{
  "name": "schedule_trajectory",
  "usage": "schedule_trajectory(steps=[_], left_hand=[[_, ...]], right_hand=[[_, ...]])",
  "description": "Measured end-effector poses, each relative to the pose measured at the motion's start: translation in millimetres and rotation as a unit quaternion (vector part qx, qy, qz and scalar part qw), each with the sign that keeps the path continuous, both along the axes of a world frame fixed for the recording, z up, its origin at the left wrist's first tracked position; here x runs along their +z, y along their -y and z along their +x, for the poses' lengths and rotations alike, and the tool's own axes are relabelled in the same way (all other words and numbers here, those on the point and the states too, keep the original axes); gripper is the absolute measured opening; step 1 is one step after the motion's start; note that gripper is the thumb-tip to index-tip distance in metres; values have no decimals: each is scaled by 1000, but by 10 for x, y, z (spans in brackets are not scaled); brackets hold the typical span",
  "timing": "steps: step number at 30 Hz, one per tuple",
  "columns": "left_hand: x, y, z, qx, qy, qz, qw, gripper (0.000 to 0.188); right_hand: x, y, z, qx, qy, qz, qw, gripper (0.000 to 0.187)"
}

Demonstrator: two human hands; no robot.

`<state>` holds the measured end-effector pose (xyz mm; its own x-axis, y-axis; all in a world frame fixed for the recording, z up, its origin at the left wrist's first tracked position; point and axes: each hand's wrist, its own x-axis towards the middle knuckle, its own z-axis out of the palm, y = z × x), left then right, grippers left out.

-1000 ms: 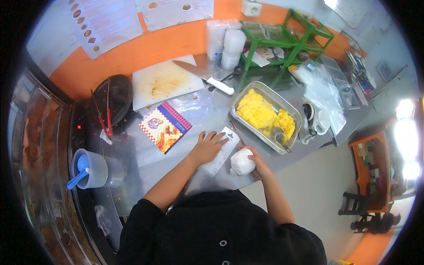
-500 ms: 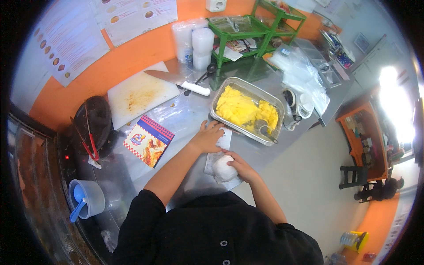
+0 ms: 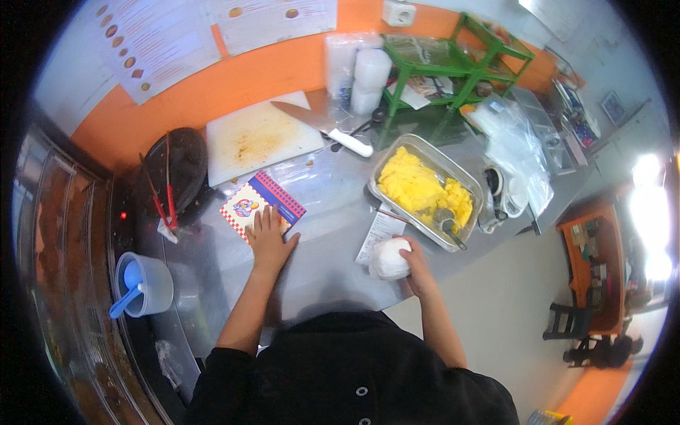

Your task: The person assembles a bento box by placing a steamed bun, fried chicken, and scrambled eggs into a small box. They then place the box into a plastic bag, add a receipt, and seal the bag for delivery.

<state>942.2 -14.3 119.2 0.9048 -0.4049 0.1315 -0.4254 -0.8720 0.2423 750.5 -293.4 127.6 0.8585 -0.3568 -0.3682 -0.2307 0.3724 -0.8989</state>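
Observation:
My left hand (image 3: pixel 269 242) lies with fingers spread on the lower part of a flat-looking printed food carton (image 3: pixel 277 197), blue with red checks. Whether it is a folded box or a sheet I cannot tell. In my right hand (image 3: pixel 419 268) is a round white wrapped bundle (image 3: pixel 389 259), gripped from its right side near the counter's front edge. Under and behind the bundle lies a printed paper slip (image 3: pixel 380 231), with a thin pen-like stick (image 3: pixel 392 214) across its top. Beyond it stands a metal tray (image 3: pixel 373 190) of yellow food (image 3: pixel 411 177), a scoop (image 3: pixel 445 221) resting in it.
A knife (image 3: pixel 322 126) lies partly over the white cutting board (image 3: pixel 234 134). Red-handled tongs (image 3: pixel 170 202) rest on a dark round pan (image 3: pixel 185 166) at left, near a tub (image 3: pixel 157 287) with blue utensils. Green shelving (image 3: pixel 425 67) and plastic bags (image 3: pixel 513 145) stand at the back right.
My left hand has moved left from beside the tray and paper slip onto the printed carton. The right hand keeps hold of the white bundle. The whole view has shifted.

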Motion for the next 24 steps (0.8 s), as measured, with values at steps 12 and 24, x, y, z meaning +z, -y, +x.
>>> schedule_trajectory(steps=[12,24], left_hand=[[578,-990,-317,142,63,-261,953,25],[1093,-528,-948,38,-349,-523,776,33]], right_hand=[[298,-325,642,180,-55,-627,756,34],[1237,-966,549,262,246,-629,689,82]])
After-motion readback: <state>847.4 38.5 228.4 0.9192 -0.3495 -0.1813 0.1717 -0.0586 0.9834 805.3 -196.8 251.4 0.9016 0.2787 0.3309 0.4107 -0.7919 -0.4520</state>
